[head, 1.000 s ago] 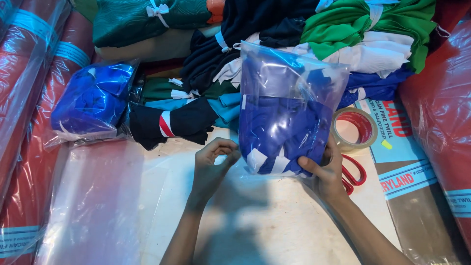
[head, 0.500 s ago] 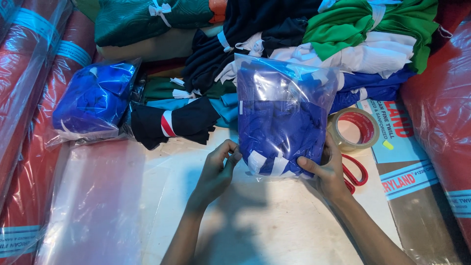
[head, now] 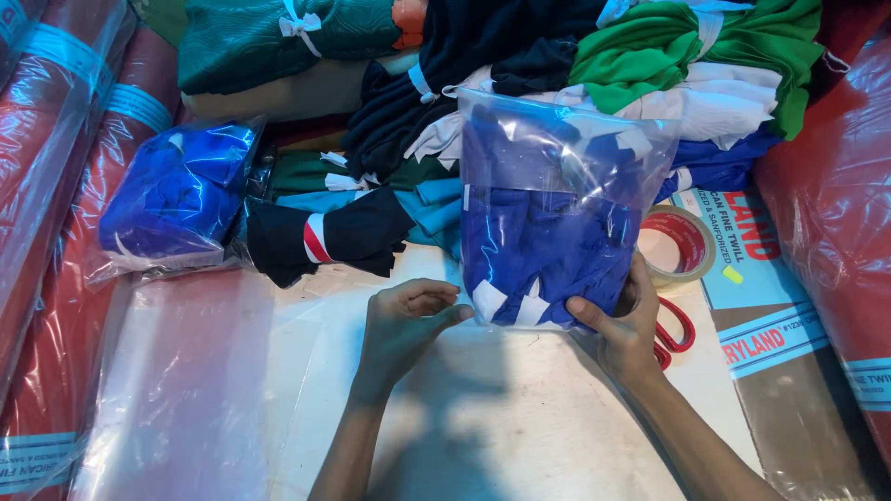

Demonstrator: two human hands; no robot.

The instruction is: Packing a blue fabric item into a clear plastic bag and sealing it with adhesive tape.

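A clear plastic bag (head: 548,213) filled with blue cloth pieces with white ends stands upright on the white table (head: 520,417). My right hand (head: 622,320) grips the bag's lower right corner. My left hand (head: 404,325) touches the bag's lower left corner, fingers curled against it. The bag's top is open and loose.
A second filled bag of blue cloth (head: 176,199) lies at the left. Bundles of black, green, white and teal cloth (head: 557,56) are piled behind. A tape roll (head: 682,243) and red scissors (head: 673,329) lie at the right. Red wrapped fabric rolls (head: 56,213) flank both sides.
The bag has settled lower and more upright on the table. My left hand has slid from the bag's side to its lower left corner.
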